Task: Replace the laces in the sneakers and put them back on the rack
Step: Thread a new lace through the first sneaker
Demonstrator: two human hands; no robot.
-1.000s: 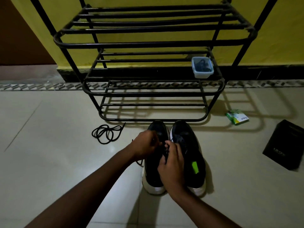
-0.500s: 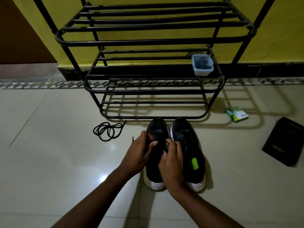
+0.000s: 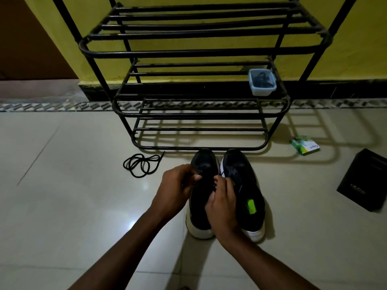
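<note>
Sneakers (image 3: 244, 185): I read both as standing side by side on the tiled floor (image 3: 62, 206), just in front of the rack (image 3: 196, 52), toes toward its bottom shelf, and touching or nearly touching.

1. Left hand (image 3: 178, 185): fingers curled, thumb and fingertips pinched together over the lacing area of the left sneaker (image 3: 201, 208).
2. Right hand (image 3: 222, 197): fingers curled, pinching the threaded lace (image 3: 214, 186) above the same shoe. The strand is dark and thin, so I cannot trace where it runs.
3. Right sneaker (image 3: 247, 181): untouched, with a green tag on its inside.

A loose lace (image 3: 142, 165) lies coiled on the floor, in front of the rack at its left corner. A small plastic container (image 3: 262, 84) sits on the rack's middle shelf, at the right end. A green packet (image 3: 305, 145) lies to the right of the rack, and a black box (image 3: 364, 181) lies farther right.
</note>
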